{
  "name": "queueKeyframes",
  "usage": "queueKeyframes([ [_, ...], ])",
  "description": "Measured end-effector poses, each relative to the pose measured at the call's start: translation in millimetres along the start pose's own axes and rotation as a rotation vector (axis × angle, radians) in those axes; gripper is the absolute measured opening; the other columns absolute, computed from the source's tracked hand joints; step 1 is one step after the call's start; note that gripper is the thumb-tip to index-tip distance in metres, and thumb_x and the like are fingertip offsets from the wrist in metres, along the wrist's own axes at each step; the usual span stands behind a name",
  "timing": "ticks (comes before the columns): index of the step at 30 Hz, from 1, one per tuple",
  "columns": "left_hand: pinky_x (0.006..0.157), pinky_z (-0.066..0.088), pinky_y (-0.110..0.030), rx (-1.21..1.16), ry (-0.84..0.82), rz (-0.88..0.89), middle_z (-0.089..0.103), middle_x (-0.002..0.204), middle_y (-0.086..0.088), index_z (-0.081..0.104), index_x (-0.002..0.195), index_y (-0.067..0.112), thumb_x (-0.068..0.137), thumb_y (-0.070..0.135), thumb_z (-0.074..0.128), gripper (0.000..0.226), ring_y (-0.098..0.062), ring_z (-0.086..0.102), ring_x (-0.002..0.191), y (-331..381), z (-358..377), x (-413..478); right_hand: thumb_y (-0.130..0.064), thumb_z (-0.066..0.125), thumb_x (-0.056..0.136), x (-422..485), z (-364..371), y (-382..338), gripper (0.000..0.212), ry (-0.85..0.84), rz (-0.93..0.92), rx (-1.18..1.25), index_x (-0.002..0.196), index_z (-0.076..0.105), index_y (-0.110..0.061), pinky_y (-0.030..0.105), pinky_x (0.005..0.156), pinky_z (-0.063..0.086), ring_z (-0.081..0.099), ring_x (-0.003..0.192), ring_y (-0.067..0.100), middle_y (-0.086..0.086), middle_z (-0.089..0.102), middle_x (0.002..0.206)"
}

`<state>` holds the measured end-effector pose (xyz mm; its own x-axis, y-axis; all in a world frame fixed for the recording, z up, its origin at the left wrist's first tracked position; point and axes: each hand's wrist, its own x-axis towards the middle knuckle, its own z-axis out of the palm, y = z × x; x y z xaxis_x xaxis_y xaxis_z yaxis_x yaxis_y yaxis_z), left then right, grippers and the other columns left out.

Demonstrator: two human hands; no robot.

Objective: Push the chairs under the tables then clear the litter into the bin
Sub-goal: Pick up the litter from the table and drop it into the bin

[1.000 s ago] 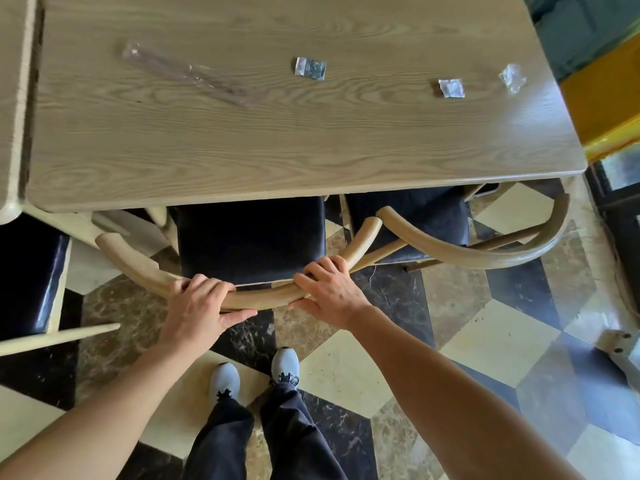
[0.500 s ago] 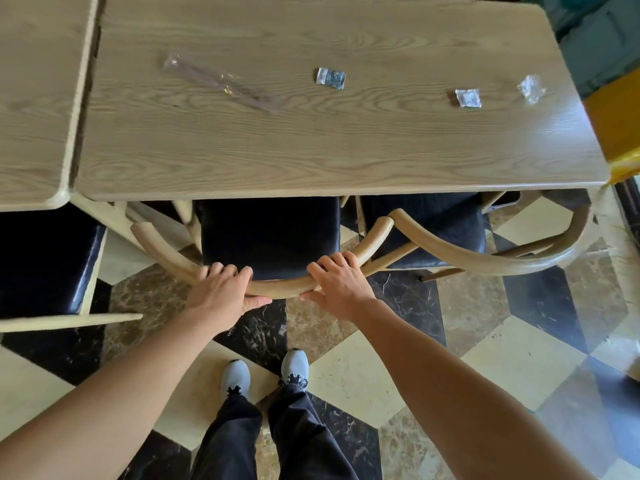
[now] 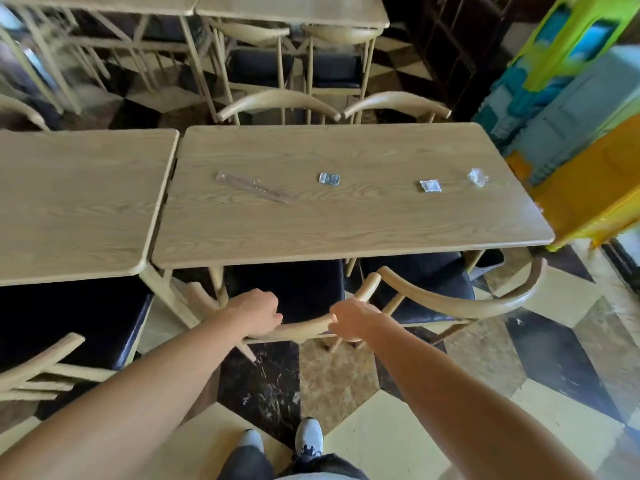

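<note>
- The left hand (image 3: 254,315) is curled over the curved wooden backrest (image 3: 304,330) of the chair (image 3: 287,292) in front of the person, fingers wrapped down over the far side of the rail — a closed grip.
- The right hand (image 3: 353,320) grips the same backrest further right, fingers folded around the rail near where it bends up toward the table (image 3: 346,230).
- The chair's dark seat sits partly beneath the near edge of the table; the backrest is just clear of that edge.
- A second chair (image 3: 460,296) stands just to the right, its seat also partly under the table and its curved backrest sticking out over the floor.
- On the tabletop, well apart from both hands, lies the litter: a long clear plastic wrapper (image 3: 252,187) toward the left, a small silvery packet (image 3: 329,179) near the middle, another small packet (image 3: 430,186) to the right, and a crumpled clear scrap (image 3: 477,177) near the far right.
- A second table (image 3: 76,202) stands just beside the first on the left — a narrow gap shows between them — with a dark-seated chair (image 3: 69,323) at its near side.
- More tables and chairs stand at the far side.
</note>
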<state>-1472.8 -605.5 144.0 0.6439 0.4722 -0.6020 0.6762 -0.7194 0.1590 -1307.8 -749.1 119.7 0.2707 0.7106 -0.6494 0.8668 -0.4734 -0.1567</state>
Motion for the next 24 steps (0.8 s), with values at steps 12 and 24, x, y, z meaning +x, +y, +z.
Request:
queueKeyframes([
  [12,0.058,0.042,-0.030,-0.048,0.132,0.086,0.064,0.082,0.002,0.063,0.091,0.021,0.101,0.037,0.049,0.024,-0.017,0.059,0.070,40,-60,5,-0.029,0.049,0.100,-30,-78,31,0.027,0.174,0.093,0.117,0.117,0.065,-0.015,0.041,0.076,0.058,0.065,0.089,0.028,0.010,0.065,0.107],
  [24,0.063,0.043,-0.029,-0.020,0.109,0.214,0.063,0.090,0.005,0.060,0.092,0.024,0.097,0.036,0.051,0.016,-0.018,0.060,0.077,50,-107,84,-0.021,0.049,0.099,-22,-112,55,0.018,0.265,0.313,0.269,0.108,0.062,-0.012,0.032,0.053,0.040,0.061,0.083,0.028,0.008,0.060,0.100],
])
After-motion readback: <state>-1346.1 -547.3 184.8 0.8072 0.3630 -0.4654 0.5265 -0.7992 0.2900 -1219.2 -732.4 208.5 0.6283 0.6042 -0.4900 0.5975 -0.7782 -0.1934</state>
